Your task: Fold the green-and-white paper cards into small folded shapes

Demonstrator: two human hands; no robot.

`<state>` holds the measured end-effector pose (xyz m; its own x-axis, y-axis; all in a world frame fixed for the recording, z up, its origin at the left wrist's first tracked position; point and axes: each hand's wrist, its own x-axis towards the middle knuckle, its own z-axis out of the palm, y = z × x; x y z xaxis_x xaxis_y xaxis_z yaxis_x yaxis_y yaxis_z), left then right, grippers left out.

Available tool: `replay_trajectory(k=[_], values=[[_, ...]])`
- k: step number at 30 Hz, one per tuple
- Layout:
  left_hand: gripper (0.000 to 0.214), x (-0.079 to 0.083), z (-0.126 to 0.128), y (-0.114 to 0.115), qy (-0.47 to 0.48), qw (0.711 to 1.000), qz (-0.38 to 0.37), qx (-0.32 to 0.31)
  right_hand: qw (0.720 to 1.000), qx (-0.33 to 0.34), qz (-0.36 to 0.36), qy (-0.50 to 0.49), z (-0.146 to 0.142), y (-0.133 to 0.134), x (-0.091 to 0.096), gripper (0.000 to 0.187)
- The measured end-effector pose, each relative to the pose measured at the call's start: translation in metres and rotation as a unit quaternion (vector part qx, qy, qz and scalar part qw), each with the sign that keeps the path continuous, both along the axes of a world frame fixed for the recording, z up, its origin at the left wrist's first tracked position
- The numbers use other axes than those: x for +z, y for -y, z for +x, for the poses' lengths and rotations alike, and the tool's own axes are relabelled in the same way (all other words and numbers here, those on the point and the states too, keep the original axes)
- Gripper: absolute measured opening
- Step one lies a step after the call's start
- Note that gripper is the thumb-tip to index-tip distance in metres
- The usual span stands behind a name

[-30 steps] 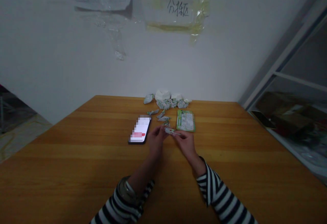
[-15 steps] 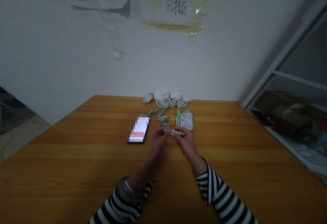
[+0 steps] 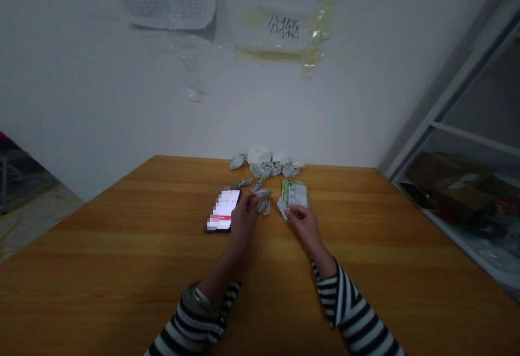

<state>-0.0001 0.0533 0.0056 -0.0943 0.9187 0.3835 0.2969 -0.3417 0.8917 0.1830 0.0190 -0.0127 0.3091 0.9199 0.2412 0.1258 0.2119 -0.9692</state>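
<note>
My right hand (image 3: 305, 227) pinches a small crumpled white-and-green wrapper (image 3: 281, 208) between thumb and fingertips, in front of the flat green packet (image 3: 296, 192). Beside the phone (image 3: 224, 209), my left hand (image 3: 244, 219) has its fingers loosely bent and apart, with nothing visible in them. Its fingertips are close to a few twisted wrapper pieces (image 3: 264, 204) lying on the table; whether they touch is hard to see. The phone's screen is lit, and my left hand covers part of its right edge.
Crumpled wrappers and white tissue (image 3: 260, 164) lie in a row against the wall. Smaller wrapper scraps (image 3: 244, 182) sit nearer. The wooden table (image 3: 357, 269) meets the wall at the back. At right, a shelf holds cardboard boxes (image 3: 450, 182) and a dark phone-like slab (image 3: 417, 195).
My hands have parted. The left moved toward the wrapper pieces and phone; the right drew slightly right, keeping the wrapper. The camera view tilted up slightly.
</note>
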Motion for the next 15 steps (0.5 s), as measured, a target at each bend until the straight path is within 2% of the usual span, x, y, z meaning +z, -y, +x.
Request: replay_trajectory(k=[2, 5, 9, 13, 15], values=[[0.025, 0.0, -0.007, -0.005, -0.023, 0.998, 0.023, 0.045, 0.998, -0.019, -0.002, -0.064, 0.002, -0.002, -0.001, 0.03], [0.025, -0.003, -0.012, -0.01, -0.045, 0.996, 0.04, 0.064, 0.991, -0.043, -0.01, -0.126, 0.005, -0.005, -0.004, 0.039], [0.027, -0.01, -0.01, -0.011, -0.066, 0.994, 0.053, 0.062, 0.988, -0.092, -0.001, -0.126, 0.011, -0.006, -0.006, 0.048], [0.03, -0.012, -0.008, -0.011, -0.04, 0.995, 0.056, 0.075, 0.981, -0.157, 0.024, -0.11, 0.013, -0.005, -0.003, 0.05], [0.032, -0.011, -0.007, -0.01, -0.025, 0.994, 0.056, 0.085, 0.985, -0.145, 0.035, -0.087, 0.01, -0.004, -0.001, 0.048]])
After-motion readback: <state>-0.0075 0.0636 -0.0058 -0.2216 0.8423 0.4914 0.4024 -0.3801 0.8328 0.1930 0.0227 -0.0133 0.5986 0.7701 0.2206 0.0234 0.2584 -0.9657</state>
